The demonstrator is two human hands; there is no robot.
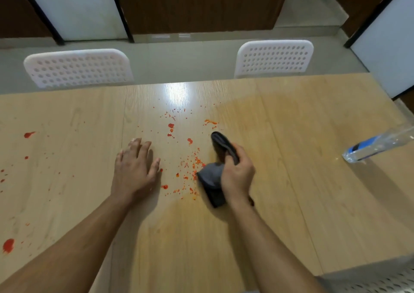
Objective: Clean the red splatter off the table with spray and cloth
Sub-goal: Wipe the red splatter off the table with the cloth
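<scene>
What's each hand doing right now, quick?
Left hand: open, fingers spread, resting flat on the table.
Right hand: gripping the grey cloth against the table.

We are looking at a pale wood-grain table (280,180), smooth and glossy enough to be mirroring a lamp. The red splatter (171,126) is lying wet and shiny. The grey cloth (211,180) is looking soft and matt, the spray bottle (378,146) clear plastic, the chairs (78,67) perforated white plastic.
</scene>
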